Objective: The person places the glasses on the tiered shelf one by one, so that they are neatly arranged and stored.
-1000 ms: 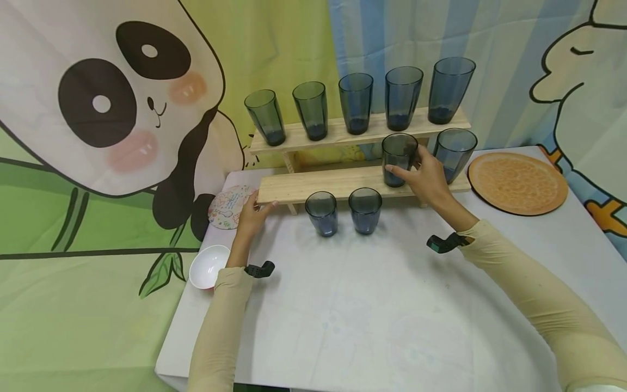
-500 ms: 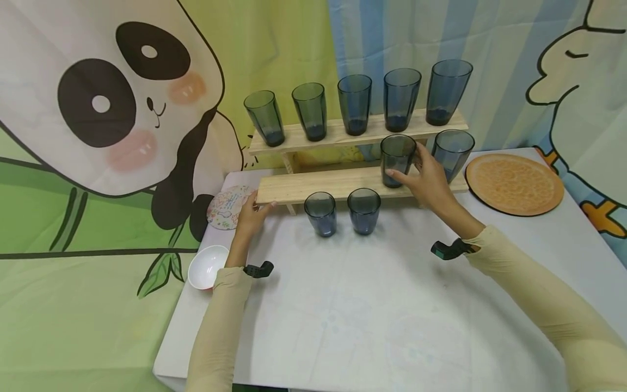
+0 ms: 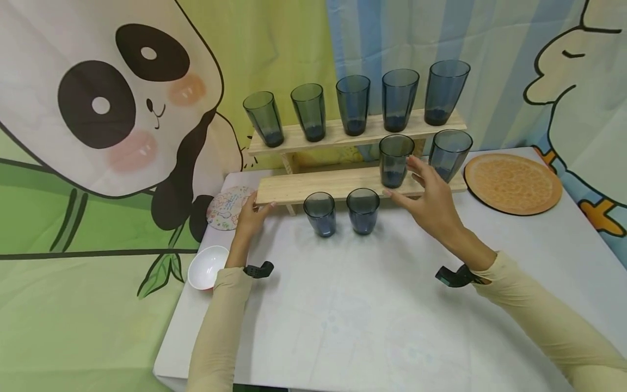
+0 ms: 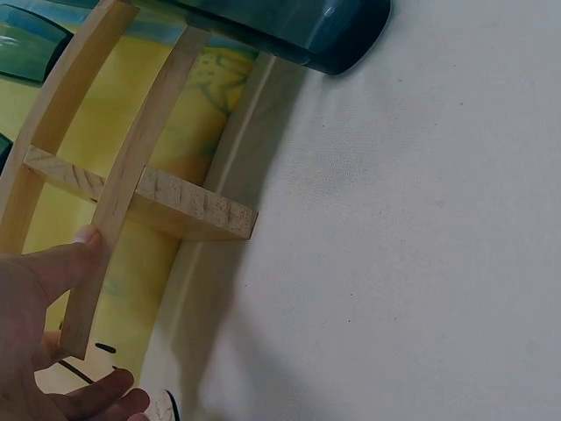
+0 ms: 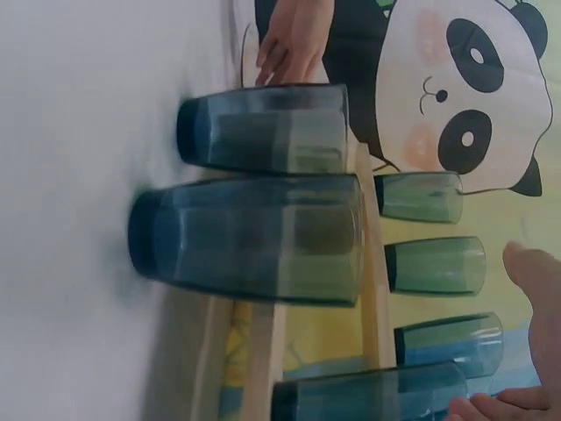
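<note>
A two-tier wooden shelf (image 3: 318,184) stands on the table, and my left hand (image 3: 251,220) grips the left end of its lower board. In the left wrist view the thumb (image 4: 66,263) presses on the board's front edge. My right hand (image 3: 433,209), fingers spread, is just in front of a drinking glass (image 3: 392,170) on the lower board. Whether a fingertip still touches that glass is hard to tell. Another glass (image 3: 448,155) stands to its right. Two glasses, a left one (image 3: 320,215) and a right one (image 3: 363,212), stand upright on the table before the shelf.
Several matching glasses line the upper board (image 3: 333,126). To the right lies a round tan mat (image 3: 512,184). A floral round mat (image 3: 226,209) and a white bowl (image 3: 208,267) are at the left. A printed curtain (image 3: 284,43) hangs behind the white table (image 3: 343,316).
My right hand has let go of the glass on the lower board and drawn back toward the front right, fingers spreading. The left hand has stayed on the shelf.
</note>
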A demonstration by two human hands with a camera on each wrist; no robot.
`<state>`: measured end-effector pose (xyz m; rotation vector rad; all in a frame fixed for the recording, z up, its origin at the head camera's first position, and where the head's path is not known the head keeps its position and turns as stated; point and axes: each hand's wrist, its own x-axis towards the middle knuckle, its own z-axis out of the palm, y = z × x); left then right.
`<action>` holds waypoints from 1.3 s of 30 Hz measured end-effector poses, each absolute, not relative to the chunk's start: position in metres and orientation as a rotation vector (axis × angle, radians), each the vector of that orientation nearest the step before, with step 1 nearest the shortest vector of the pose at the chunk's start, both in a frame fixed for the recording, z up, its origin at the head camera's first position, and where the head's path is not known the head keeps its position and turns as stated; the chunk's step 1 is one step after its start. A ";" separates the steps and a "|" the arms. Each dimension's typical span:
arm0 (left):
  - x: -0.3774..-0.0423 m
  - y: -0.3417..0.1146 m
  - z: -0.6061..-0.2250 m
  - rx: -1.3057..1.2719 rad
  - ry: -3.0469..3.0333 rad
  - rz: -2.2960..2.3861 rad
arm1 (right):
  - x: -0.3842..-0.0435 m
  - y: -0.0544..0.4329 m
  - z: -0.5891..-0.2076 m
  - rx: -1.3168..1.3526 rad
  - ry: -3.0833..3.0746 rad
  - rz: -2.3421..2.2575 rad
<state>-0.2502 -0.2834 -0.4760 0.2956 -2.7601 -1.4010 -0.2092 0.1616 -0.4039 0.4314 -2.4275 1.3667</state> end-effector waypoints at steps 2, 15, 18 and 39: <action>-0.250 -0.284 -0.476 0.299 -2.759 -1.400 | -0.210 0.156 -0.410 0.461 -2.480 1.385; -0.251 -0.286 -0.478 0.292 -2.768 -1.391 | -0.221 0.124 -0.470 0.479 -2.694 1.569; -0.250 -0.286 -0.477 0.297 -2.772 -1.386 | -0.224 0.117 -0.479 0.516 -2.670 1.574; -0.250 -0.285 -0.479 0.271 -2.751 -1.395 | -0.221 0.110 -0.485 0.518 -2.552 1.688</action>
